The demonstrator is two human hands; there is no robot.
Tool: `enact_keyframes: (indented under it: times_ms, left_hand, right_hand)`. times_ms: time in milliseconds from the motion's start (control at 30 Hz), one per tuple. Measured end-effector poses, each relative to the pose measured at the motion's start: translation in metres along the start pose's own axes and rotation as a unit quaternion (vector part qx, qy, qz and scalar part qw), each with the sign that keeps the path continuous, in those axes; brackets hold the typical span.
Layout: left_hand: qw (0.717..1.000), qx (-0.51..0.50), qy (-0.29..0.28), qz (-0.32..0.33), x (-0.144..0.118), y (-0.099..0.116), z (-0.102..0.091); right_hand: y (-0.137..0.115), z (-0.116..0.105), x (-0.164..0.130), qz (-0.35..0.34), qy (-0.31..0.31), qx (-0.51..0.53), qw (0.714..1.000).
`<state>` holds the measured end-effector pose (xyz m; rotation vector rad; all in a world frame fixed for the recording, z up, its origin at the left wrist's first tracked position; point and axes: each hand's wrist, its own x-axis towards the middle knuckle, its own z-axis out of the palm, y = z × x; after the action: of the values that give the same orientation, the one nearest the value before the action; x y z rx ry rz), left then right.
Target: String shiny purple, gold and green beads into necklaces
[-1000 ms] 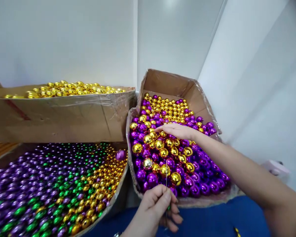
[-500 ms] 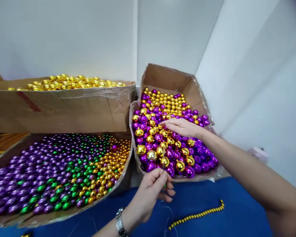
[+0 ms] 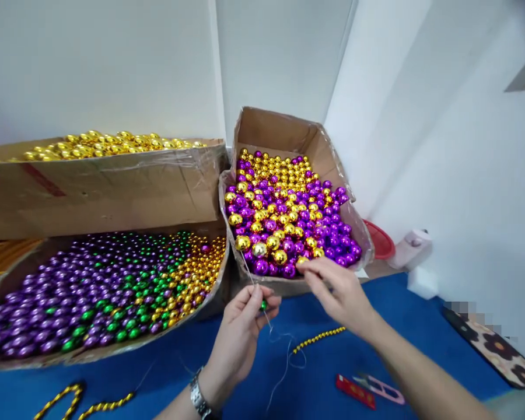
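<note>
My left hand (image 3: 247,315) is closed in a pinch on a thin needle (image 3: 248,269) that points up toward the box, with a pale thread (image 3: 287,364) trailing below. A green bead (image 3: 263,305) shows at its curled fingers. Over the front edge of a cardboard box (image 3: 284,127) of purple and gold beads (image 3: 289,210), my right hand (image 3: 332,286) pinches a gold bead (image 3: 303,262) between thumb and fingers. On the blue table lies a strand of small gold beads (image 3: 319,338), close to the thread.
Left stands a box of purple, green and gold beads (image 3: 114,291), with a box of gold beads (image 3: 114,143) behind. Another gold strand (image 3: 107,404), a red packet (image 3: 356,391) and pink-handled scissors (image 3: 382,389) lie in front. A red lid-like object (image 3: 380,240) is beside the right box.
My right hand has drawn back from above the middle of the beads to the box's front edge and now pinches a gold bead. The view has shifted right and down.
</note>
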<state>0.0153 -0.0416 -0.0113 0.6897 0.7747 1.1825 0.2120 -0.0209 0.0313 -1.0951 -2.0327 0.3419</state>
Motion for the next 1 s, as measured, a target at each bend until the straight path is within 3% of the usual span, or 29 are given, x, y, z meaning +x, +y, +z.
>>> enact_keyframes:
  times_ms: [133,300,533,633,733,833,900,933,1000]
  left_hand:
    - [0.997,-0.075,0.028,-0.01,-0.013,-0.012,-0.011]
    - [0.994,-0.089,0.063,-0.029,-0.028,-0.024,-0.021]
    - [0.993,0.003,0.117,0.014,-0.05,-0.031,-0.036]
    - [0.989,0.123,0.08,0.026,-0.059,-0.026,-0.043]
    - [0.967,0.245,0.041,0.058,-0.062,-0.011,-0.047]
    - [0.921,0.353,0.051,0.159,-0.049,0.02,-0.051]
    - [0.868,0.439,0.066,0.222,-0.024,0.046,-0.059]
    - [0.834,0.491,0.069,0.242,-0.007,0.059,-0.064]
    - [0.719,0.646,0.102,0.237,0.033,0.083,-0.081]
  right_hand:
    - [-0.026,0.044,-0.057,0.107,-0.004,0.099,0.989]
    - [-0.04,0.09,-0.081,0.206,0.002,0.184,0.961]
    - [-0.05,0.129,-0.093,0.198,-0.038,0.204,0.958]
    - [-0.05,0.137,-0.095,0.157,-0.052,0.172,0.971]
    - [-0.049,0.135,-0.096,0.136,-0.037,0.14,0.98]
    - [-0.047,0.125,-0.099,0.15,-0.007,0.127,0.981]
    - [-0.046,0.118,-0.104,0.152,0.008,0.12,0.981]
    - [-0.045,0.116,-0.107,0.152,0.014,0.115,0.982]
    - [-0.044,0.113,-0.113,0.159,0.029,0.105,0.981]
